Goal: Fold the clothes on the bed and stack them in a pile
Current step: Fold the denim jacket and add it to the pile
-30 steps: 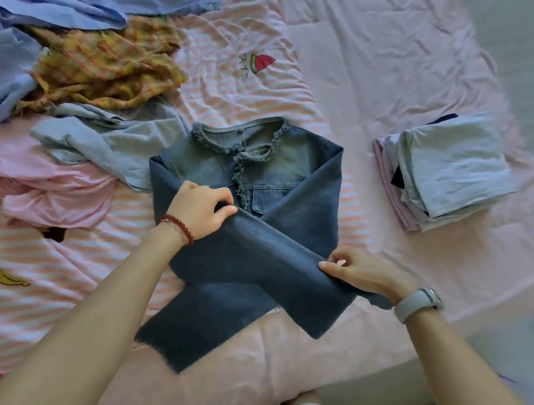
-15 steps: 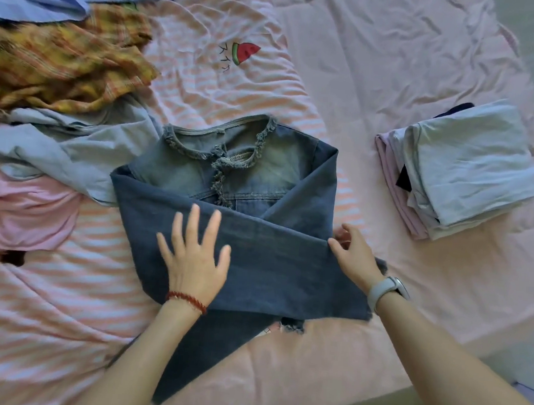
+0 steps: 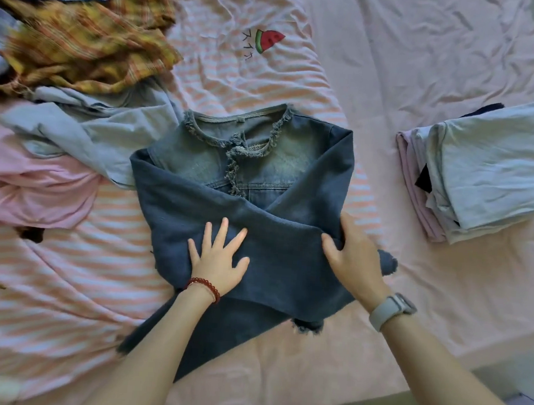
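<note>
We had the denim jacket [image 3: 248,182] lying at the centre of the pink bed [image 3: 412,48], both sleeves crossed over its front. Our left hand [image 3: 219,260] pressed flat on the upper sleeve, fingers straight and spread. Our right hand [image 3: 355,256] curled round the jacket's edge at three o'clock, thumb on top. The folded pile [image 3: 485,173] sat well apart at two o'clock; loose clothes [image 3: 79,72] lay bunched at ten o'clock.
</note>
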Demonstrator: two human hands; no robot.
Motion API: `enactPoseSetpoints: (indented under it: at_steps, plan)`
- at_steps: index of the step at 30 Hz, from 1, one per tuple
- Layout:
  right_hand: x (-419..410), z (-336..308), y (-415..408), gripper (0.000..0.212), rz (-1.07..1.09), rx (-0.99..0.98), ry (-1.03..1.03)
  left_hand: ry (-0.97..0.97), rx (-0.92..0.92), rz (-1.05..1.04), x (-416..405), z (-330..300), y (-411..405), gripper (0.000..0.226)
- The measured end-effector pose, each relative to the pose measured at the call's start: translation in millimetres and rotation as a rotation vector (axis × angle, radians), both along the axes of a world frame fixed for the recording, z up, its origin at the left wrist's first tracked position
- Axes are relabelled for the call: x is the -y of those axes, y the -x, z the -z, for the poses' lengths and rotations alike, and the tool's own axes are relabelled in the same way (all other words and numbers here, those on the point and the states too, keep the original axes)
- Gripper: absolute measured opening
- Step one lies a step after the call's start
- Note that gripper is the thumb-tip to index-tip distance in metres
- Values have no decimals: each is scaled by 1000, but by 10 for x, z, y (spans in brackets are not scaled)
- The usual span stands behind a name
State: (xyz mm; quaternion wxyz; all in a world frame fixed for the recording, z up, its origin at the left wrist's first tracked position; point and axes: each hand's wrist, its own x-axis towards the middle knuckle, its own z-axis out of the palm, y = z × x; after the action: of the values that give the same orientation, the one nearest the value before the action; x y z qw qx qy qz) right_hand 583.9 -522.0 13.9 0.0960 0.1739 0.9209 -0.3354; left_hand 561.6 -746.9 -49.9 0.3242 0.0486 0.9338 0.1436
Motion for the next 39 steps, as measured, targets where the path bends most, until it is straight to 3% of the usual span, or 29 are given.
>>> enactPoseSetpoints:
  at_steps: [3, 5, 9, 11, 13, 16, 19, 21, 23, 26, 27, 29, 32, 35, 39]
  plan:
    - [491, -335, -55, 18, -148, -186, -89, -637, 104, -588, 169, -290, 137, 27]
    - [852, -479, -74, 45, -310, -218, -51, -962, 262, -944, 423, -517, 155, 24]
    - [1513, -454, -113, 64, -662, 96, 318, -1292, 465, -1297, 1038, -654, -91, 39]
    - [1652, -341, -154, 62, -746, 214, 345, -1268, 479, -1318, 1179, -579, -245, 47]
    - [1648, -181, -229, 57, -722, 236, 286, -1126, 369, -1342, 1227, -439, -342, 46]
    - [1495, 17, -328, 49, -545, 142, 236, -991, 187, -1307, 1203, -298, -411, 27]
    - [1302, 173, -307, 46, -300, 68, 185, -735, 195, -1103, 1155, -172, -514, 35]
    - [1198, 253, -243, 48, -172, 109, 170, -570, 177, -995, 1125, -145, -553, 36]
    - [1137, 324, -196, 50, -127, 157, 182, -535, 125, -958, 1100, -151, -582, 31]
    - [1133, 385, -136, 49, -45, 204, 349, -431, 4, -846, 1115, -180, -603, 25]
    - [1146, 381, -115, 47, 21, 227, 454, -471, -18, -847, 1137, -189, -603, 27]
    - [1159, 384, -74, 44, 142, 291, 605, -747, 31, -951, 1185, -241, -599, 24]
    - [1117, 407, -49, 37, 162, 379, 580, -1067, 192, -1117, 1260, -245, -570, 19]
    - [1086, 428, -93, 30, 140, 370, 527, -981, 202, -1277, 1302, -150, -519, 18]
    - [1113, 412, -232, 51, 80, 248, 295, -975, 247, -1299, 1251, -129, -465, 22]
